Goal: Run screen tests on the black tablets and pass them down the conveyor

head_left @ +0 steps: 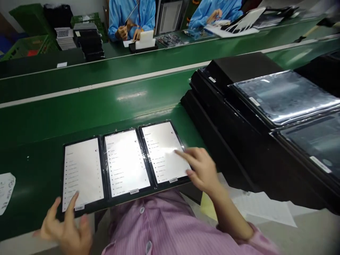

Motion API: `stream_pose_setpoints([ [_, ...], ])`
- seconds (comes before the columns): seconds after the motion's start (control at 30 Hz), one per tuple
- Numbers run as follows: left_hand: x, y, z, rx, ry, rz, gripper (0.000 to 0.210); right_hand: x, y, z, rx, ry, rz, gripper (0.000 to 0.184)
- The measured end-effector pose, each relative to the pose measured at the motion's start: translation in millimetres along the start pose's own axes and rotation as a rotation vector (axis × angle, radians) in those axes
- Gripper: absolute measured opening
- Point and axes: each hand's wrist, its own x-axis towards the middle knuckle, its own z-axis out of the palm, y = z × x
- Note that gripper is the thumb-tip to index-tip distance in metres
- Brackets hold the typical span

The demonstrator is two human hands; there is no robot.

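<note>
Three tablets lie side by side at the front edge of the green bench, screens lit with an "Internet" page and a list of networks. My right hand (202,168) is over the right tablet (163,152), its index finger stretched across the screen; whether the tip touches the glass I cannot tell. The middle tablet (126,163) has no hand on it. At the lower left, my left hand (66,225) has its fingers spread, the index fingertip over the lower part of the left tablet (83,173). Neither hand grips anything.
Black foam trays (212,134) are stacked at the right, with tablets in clear wrap (287,94) on top. A torn paper (6,191) lies at far left. Across the bench, two people in blue sit working. Behind at left are stacked devices (89,40) and green crates (29,47).
</note>
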Motion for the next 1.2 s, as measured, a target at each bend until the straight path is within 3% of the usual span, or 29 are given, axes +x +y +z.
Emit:
stream_pose_setpoints([
  [0.07,10.8,55.1,23.2,0.128,0.16,0.199,0.067,22.6,-16.5,10.9,0.054,-0.152,-0.178,0.069],
  [0.17,25.9,99.3,47.3,0.162,0.05,0.286,0.063,34.9,-27.5,25.8,0.05,-0.227,-0.267,0.063],
  [0.33,34.4,99.3,49.0,0.13,-0.033,0.246,0.057,14.5,-1.1,13.2,0.018,-0.081,-0.184,0.055],
  [0.5,30.7,104.3,57.1,0.131,-0.077,0.252,0.062,-4.9,22.2,-6.6,-0.06,0.184,-0.086,0.078],
  [0.63,24.2,121.2,66.7,0.225,-0.05,0.49,0.085,0.7,13.4,-2.3,-0.119,0.355,-0.083,0.081],
  [0.73,25.1,125.7,57.6,0.213,-0.058,0.641,0.077,11.7,1.1,3.9,-0.136,0.375,-0.13,0.071],
  [0.8,29.4,118.4,42.8,0.196,0.015,0.555,0.07,17.5,-2.9,6.0,-0.161,0.39,-0.156,0.066],
  [0.9,38.0,92.6,18.1,0.215,0.152,0.239,0.071,20.7,-1.0,6.1,-0.154,0.387,-0.157,0.066],
  [1.0,44.1,63.5,4.1,0.139,0.142,0.029,0.077,20.4,1.3,6.9,-0.093,0.272,-0.123,0.066],
  [1.13,43.0,50.7,7.4,0.105,0.068,0.003,0.087,22.4,-8.7,13.5,-0.104,0.082,-0.143,0.066],
  [1.2,39.2,58.2,14.4,0.157,0.056,0.089,0.087,24.3,-15.8,17.0,-0.121,0.046,-0.18,0.065],
])
